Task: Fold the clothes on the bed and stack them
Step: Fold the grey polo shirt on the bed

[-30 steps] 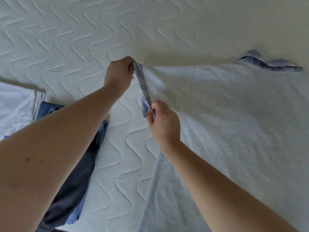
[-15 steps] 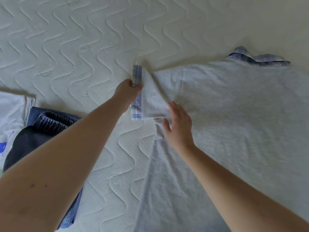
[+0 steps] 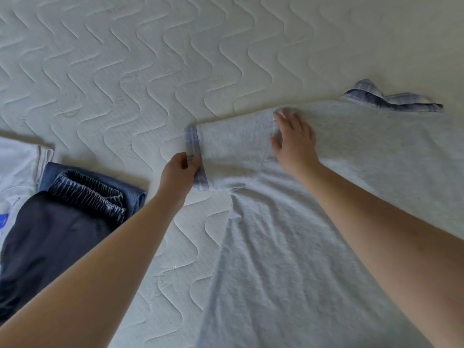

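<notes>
A light grey shirt (image 3: 301, 247) with a blue plaid collar (image 3: 391, 99) lies spread on the white quilted mattress (image 3: 125, 71). Its short sleeve (image 3: 233, 151) stretches out to the left and ends in a plaid cuff (image 3: 194, 146). My left hand (image 3: 179, 177) pinches the lower part of that cuff. My right hand (image 3: 293, 141) lies flat with straight fingers on the shirt where the sleeve meets the shoulder.
At the left lies a pile of folded clothes: a dark navy garment (image 3: 47, 247) on blue denim with an elastic waistband (image 3: 88, 194), and a white garment (image 3: 17, 169) beneath at the frame's edge. The mattress stretches beyond the shirt.
The sleeve, held up by both hands a second ago, now lies flat and stretched out to the left. My right hand let go of the cuff and slid right to the shoulder seam.
</notes>
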Demonstrator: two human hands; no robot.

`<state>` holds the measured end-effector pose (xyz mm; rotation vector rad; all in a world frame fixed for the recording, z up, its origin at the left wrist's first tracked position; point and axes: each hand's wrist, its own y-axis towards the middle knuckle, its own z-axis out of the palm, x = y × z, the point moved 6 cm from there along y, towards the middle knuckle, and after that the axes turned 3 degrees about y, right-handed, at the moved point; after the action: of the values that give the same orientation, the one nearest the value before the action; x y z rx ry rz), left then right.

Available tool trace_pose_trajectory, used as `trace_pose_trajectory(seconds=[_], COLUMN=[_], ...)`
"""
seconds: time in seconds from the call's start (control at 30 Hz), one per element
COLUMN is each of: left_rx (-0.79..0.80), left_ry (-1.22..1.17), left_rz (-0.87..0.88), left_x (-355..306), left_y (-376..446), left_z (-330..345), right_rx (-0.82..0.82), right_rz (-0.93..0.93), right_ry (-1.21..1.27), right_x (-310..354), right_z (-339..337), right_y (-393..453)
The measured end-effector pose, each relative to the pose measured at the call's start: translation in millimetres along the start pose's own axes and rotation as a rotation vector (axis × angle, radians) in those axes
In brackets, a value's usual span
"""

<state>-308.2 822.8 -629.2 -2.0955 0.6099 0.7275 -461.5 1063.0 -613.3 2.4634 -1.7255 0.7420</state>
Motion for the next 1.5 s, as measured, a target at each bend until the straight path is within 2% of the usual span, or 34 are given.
trace_pose_trajectory(seconds=[0.1, 0.2, 0.3, 0.37, 0.47, 0.6, 0.77, 0.83, 0.93, 1.03, 1.13, 1.3, 1.43, 1.5], left_rx=[0.238, 0.376, 0.226, 0.082, -0.036, -0.074, -0.081, -0.084, -0.024, 0.061, 0.063, -0.227, -0.468, -0.423], left_ry=[-0.094, 0.078, 0.262, 0.235, 0.108, 0.128, 0.066, -0.036, -0.336, -0.555, -0.439, -0.081, 0.225, 0.325], left_rz=[0.013, 0.095, 0.217, 0.268, 0.241, 0.175, 0.093, 0.05, -0.049, -0.171, -0.149, 0.005, 0.343, 0.516], left_x=[-13, -18, -24, -28, -22, -7, -4, -7, -12, -18, -26, -42, -81, -107], left_y=[-1, -5, -7, -11, -17, -22, -17, -15, -8, 5, 12, 4, -15, -20], left_z=[9, 16, 14, 9, 7, 15, 19, 18, 22, 26, 24, 13, 18, 40], right_rx=[-0.072, -0.022, -0.058, -0.137, -0.221, -0.216, -0.408, -0.313, -0.125, -0.082, -0.033, 0.056, -0.035, -0.064], right_rz=[-0.062, -0.1, -0.115, -0.111, -0.084, 0.032, 0.114, 0.126, 0.124, 0.111, 0.072, -0.064, -0.104, -0.078], right_ry=[-0.043, -0.098, -0.137, -0.137, -0.096, -0.111, 0.009, -0.02, -0.154, -0.19, -0.224, -0.15, -0.138, -0.156], right_x=[-1, 4, 9, 10, 8, -1, -20, -30, -46, -51, -51, -60, -80, -99], right_z=[-12, -12, -15, -22, -29, -28, -36, -20, 7, 14, 14, -4, -33, -46], right_y=[15, 34, 49, 56, 61, 60, 11, -11, -19, 3, 24, 32, 17, 5])
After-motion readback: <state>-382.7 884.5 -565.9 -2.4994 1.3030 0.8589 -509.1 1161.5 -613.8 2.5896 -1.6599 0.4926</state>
